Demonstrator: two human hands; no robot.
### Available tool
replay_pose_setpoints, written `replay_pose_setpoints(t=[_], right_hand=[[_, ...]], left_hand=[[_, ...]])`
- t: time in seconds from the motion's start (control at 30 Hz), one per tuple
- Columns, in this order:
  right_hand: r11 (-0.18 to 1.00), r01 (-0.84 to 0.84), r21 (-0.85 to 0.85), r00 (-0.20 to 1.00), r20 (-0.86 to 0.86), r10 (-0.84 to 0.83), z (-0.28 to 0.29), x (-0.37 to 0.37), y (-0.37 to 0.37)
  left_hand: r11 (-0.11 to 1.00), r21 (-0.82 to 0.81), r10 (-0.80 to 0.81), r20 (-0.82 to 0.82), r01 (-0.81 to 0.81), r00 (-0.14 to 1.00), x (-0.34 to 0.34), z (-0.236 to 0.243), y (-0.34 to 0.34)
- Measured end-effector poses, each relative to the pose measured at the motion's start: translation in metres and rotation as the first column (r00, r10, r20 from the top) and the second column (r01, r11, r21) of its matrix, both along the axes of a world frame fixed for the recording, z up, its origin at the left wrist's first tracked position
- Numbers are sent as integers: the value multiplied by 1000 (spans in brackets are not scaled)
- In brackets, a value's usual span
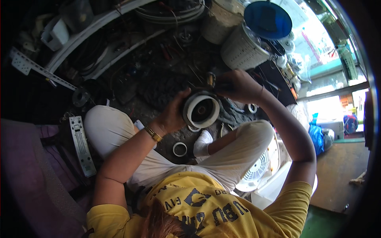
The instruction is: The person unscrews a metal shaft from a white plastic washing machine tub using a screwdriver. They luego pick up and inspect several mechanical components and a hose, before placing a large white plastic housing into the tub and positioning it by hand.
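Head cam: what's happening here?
A person sits cross-legged on a cluttered workshop floor. The left hand cups a round black part with a white ring face from the side, and the right hand presses a tool with a yellow-and-black handle against its top edge. A loose white ring lies on the floor between the knees, and two perforated white drums stand beyond the hands.

I've got the round motor part [201,110] between both hands, small ring [179,149] on the floor [158,87] below it, drum baskets [242,49] behind.
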State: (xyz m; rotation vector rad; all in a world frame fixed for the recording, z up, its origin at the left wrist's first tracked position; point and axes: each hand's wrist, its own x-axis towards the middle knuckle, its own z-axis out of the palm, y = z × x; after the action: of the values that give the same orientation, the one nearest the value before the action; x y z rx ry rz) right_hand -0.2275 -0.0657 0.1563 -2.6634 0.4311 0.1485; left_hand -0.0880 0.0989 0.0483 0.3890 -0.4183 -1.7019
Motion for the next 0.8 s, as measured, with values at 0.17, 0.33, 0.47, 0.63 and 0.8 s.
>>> replay_pose_setpoints(t=[0.17, 0.33, 0.47, 0.63, 0.8], right_hand=[[945, -28, 325, 962, 267, -64, -6, -2, -26], [985, -145, 91, 718, 695, 42, 71, -59, -93], [748, -41, 662, 533, 648, -544, 84, -40, -120], [983, 163, 86, 922, 342, -183, 36, 85, -103], [905, 92, 416, 673, 644, -365, 55, 219, -113]], left_hand=[[1000, 10, -23, -148, 25, 989, 10, -16, 0], [979, 90, 193, -91, -185, 977, 32, -15, -3], [961, -20, 275, -7, -275, 961, 67, 28, -1], [922, -6, 384, 147, -387, 911, 104, 61, -8], [874, 101, 478, 8, -476, 878, 117, 31, -1]])
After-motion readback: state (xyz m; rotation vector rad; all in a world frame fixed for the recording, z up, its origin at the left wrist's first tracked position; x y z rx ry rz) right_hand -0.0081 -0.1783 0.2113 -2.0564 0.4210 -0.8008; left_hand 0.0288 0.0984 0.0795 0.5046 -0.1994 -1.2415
